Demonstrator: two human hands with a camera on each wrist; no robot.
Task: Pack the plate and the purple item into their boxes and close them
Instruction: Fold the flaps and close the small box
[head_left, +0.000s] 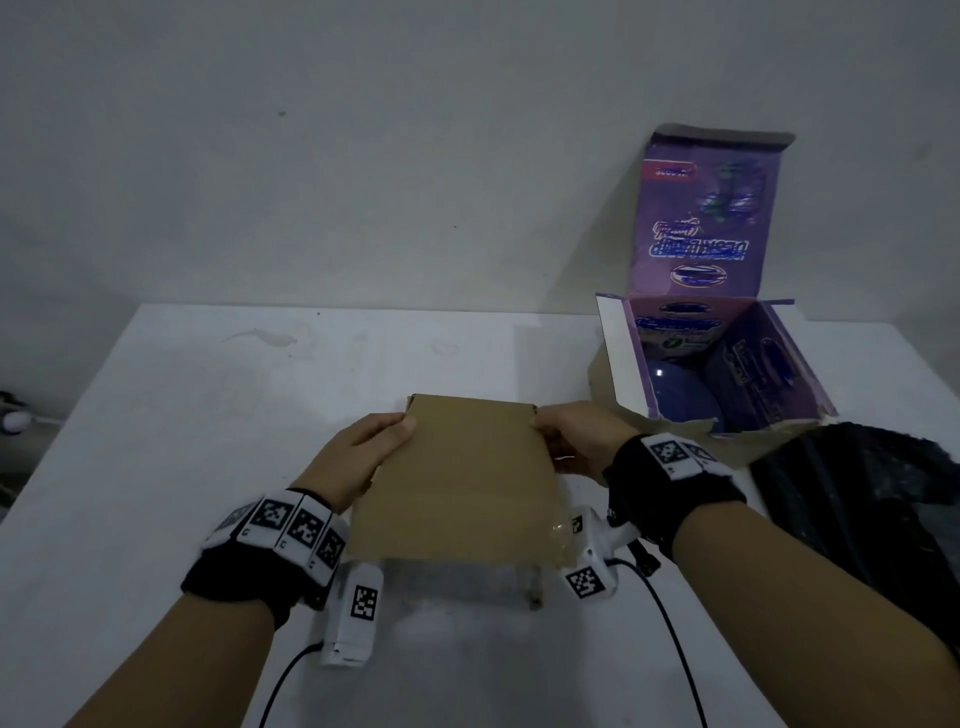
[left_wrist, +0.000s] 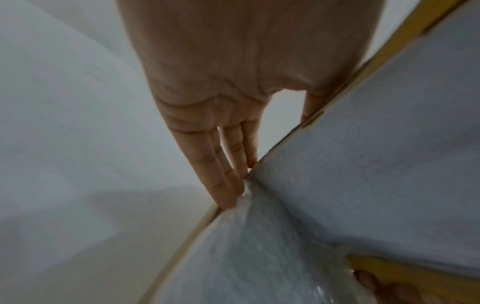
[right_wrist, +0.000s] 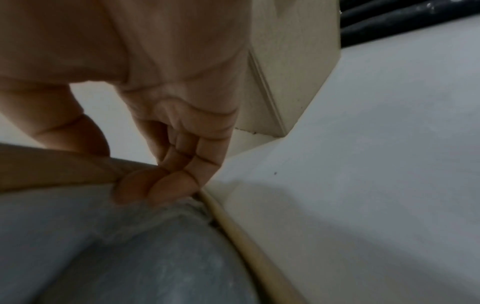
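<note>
From the head view, the cardboard box (head_left: 457, 483) lies on the bench (head_left: 208, 395), its lid flap held between both hands, probably to fold it shut evenly. The left hand (head_left: 363, 457) pinches the flap's left edge; the right hand (head_left: 582, 441) pinches its right. Right of the cardboard box, the purple box (head_left: 727, 358) stands open with the purple item (head_left: 680, 395) inside, waiting to be closed.

At the left wrist, straight fingers (left_wrist: 223, 164) touch a bubble-wrapped bundle (left_wrist: 246, 257), presumably the plate, inside the cardboard box.

At the right wrist, thumb and curled fingers (right_wrist: 166, 185) nip the flap edge.
</note>
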